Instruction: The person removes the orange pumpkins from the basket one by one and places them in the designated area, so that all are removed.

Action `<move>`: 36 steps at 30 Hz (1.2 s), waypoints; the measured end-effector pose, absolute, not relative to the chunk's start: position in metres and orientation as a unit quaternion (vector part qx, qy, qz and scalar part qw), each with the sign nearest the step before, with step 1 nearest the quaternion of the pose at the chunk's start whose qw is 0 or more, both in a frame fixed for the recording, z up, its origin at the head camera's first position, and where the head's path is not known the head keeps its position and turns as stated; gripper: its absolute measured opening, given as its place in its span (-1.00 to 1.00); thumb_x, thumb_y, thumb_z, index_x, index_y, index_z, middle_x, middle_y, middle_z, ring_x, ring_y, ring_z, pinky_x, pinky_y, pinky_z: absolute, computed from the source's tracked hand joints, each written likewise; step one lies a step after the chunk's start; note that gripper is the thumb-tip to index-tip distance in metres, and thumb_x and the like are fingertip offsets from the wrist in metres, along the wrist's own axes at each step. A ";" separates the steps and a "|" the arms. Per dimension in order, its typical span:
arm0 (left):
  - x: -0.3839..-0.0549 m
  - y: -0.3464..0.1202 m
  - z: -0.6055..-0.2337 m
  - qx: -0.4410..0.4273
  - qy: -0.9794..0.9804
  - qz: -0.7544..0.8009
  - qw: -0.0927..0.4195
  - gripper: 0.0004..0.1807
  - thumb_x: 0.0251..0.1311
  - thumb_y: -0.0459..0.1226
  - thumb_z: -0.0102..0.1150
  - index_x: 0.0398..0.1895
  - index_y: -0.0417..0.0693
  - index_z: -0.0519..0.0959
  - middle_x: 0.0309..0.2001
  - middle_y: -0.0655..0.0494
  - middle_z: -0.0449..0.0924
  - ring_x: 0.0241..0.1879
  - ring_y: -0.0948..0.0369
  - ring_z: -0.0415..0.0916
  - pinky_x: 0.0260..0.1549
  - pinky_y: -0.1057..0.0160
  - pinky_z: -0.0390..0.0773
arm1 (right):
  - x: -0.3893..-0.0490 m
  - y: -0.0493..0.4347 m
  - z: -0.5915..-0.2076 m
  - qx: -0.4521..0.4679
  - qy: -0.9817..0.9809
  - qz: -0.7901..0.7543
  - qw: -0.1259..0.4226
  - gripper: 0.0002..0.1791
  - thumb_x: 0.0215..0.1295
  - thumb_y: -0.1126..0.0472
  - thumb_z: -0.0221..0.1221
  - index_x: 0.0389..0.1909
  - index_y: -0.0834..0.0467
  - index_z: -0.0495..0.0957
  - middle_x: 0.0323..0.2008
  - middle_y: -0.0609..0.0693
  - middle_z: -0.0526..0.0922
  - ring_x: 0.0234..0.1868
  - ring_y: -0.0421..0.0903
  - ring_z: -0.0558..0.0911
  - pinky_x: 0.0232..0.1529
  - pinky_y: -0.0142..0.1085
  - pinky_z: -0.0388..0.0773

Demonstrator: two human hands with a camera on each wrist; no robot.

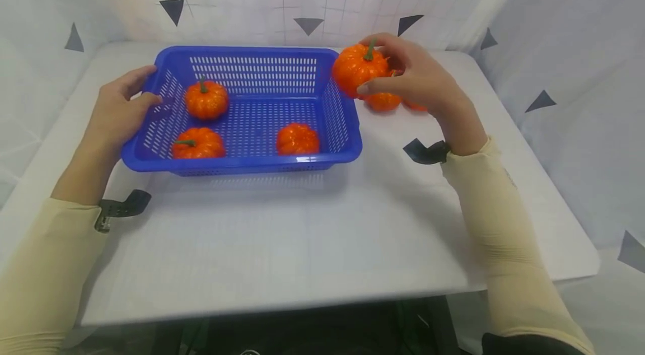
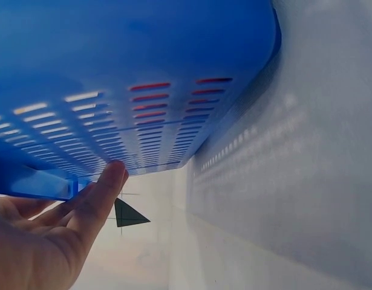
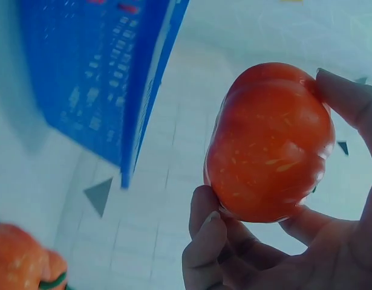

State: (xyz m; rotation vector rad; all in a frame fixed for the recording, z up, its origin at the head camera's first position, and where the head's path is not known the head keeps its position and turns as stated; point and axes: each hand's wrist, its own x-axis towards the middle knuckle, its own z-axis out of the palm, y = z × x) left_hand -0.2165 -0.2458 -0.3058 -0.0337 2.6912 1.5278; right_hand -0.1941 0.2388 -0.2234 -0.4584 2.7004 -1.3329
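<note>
My right hand point(image 1: 420, 75) holds a small orange pumpkin point(image 1: 355, 70) with a green stem, thumb on one side and fingers on the other. It is raised at the right rim of a blue slotted plastic basket point(image 1: 247, 164). In the right wrist view the pumpkin's smooth side point(image 3: 270, 145) faces the camera. My left hand point(image 1: 117, 111) grips the basket's left end at the rim, and one digit lies against the slotted wall point(image 2: 149, 136) in the left wrist view. Inside the basket are three pumpkins: one at back left point(image 1: 206, 101), one at front left point(image 1: 199, 144), one at front right point(image 1: 298, 140).
Behind the right hand, more orange pumpkins point(image 1: 383, 102) sit on the white table point(image 1: 302, 243), partly hidden by it. White sheets with dark triangles point(image 1: 308, 24) hang at the back and sides. The table's front edge faces me.
</note>
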 end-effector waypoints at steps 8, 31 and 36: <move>-0.216 -0.247 -0.306 -0.009 0.870 0.493 0.017 -0.34 0.53 -0.19 -0.04 0.66 0.19 0.19 0.60 0.01 0.15 0.58 0.06 0.04 0.52 0.00 0.00 | -0.193 0.267 -0.236 -0.096 0.904 -0.414 0.040 -0.33 0.23 0.07 0.41 0.36 -0.01 0.46 0.14 0.02 0.53 0.11 0.00 0.49 0.17 -0.12 0.42; -0.218 -0.246 -0.305 -0.007 0.874 0.485 0.025 -0.34 0.55 -0.15 -0.07 0.67 0.21 0.14 0.62 0.02 0.10 0.59 0.03 -0.01 0.50 -0.08 0.00 | -0.182 0.301 -0.282 -0.024 0.936 -0.338 0.101 -0.15 0.24 -0.10 0.42 0.50 0.05 0.34 0.23 0.14 0.43 0.27 0.13 0.36 0.19 0.14 0.46; -0.216 -0.246 -0.306 -0.007 0.872 0.489 0.024 -0.34 0.54 -0.16 -0.07 0.67 0.19 0.15 0.62 0.02 0.09 0.60 0.04 -0.02 0.52 -0.05 -0.04 | -0.181 0.303 -0.291 -0.018 0.937 -0.332 0.106 -0.21 0.26 -0.10 0.40 0.42 0.09 0.35 0.21 0.15 0.44 0.25 0.16 0.37 0.20 0.16 0.45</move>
